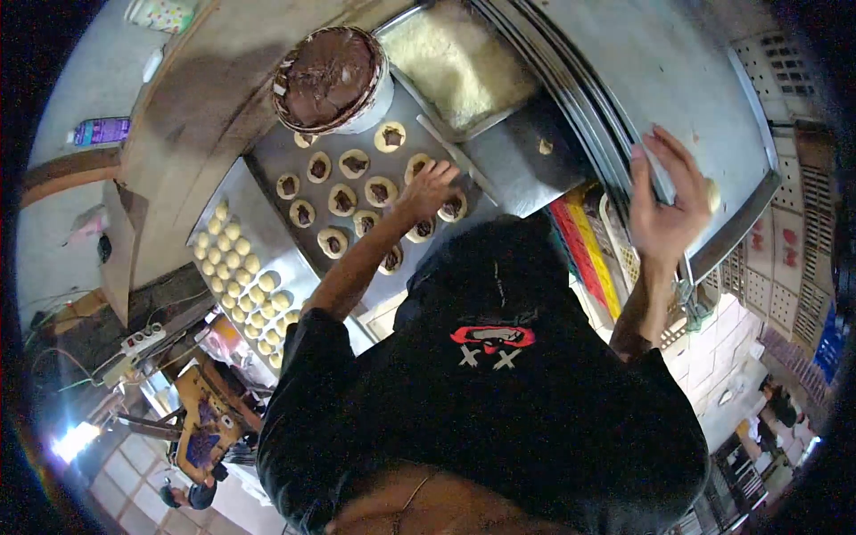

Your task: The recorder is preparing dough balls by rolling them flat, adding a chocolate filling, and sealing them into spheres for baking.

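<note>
Sitting at left, plain balls point(251, 265) are looking unfilled; a bucket point(368, 114) is holding brown spread point(330, 76); discs point(341, 200) on a tray point(412, 111) are showing filling, none visibly closed. The left hand point(430, 189) is hanging over them, grip unclear. A pan point(497, 114) is holding pale powder point(446, 58); the right hand point(669, 209) is hanging beside rails point(580, 80), fingers parted, hold unclear.
</note>
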A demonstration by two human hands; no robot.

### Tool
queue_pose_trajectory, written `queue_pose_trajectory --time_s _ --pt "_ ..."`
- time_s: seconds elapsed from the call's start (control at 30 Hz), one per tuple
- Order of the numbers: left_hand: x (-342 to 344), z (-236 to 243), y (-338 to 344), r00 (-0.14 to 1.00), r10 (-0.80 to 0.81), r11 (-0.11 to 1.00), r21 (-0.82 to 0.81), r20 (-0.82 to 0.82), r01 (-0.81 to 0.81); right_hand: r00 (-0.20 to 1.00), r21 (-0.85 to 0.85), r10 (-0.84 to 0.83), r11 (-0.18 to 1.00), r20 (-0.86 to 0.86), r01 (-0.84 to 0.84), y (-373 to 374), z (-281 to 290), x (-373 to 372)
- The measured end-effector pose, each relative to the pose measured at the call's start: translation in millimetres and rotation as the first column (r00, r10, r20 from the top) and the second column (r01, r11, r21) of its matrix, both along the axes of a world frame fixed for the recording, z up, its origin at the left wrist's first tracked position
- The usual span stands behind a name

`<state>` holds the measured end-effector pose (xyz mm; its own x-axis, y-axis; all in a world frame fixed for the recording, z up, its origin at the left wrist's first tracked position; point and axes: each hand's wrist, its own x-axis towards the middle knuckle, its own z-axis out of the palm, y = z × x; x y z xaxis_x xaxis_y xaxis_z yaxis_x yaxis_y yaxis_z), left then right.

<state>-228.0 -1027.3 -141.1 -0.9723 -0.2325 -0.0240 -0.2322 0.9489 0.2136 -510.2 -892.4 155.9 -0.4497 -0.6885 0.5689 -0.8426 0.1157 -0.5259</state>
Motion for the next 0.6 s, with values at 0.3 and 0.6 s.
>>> queue_pose_trajectory --time_s 0.3,0.6 --pt "31 83 15 0.942 0.314 0.216 0.957 0.118 -0.192 0.954 0.397 0.147 0.885 0.262 -0.245 -127 -165 16" --pt "17 170 28 0.302 0.95 -0.26 0.725 0.075 0.637 0.916 0.751 0.4 0.614 -0.029 -0.244 -210 -305 4"
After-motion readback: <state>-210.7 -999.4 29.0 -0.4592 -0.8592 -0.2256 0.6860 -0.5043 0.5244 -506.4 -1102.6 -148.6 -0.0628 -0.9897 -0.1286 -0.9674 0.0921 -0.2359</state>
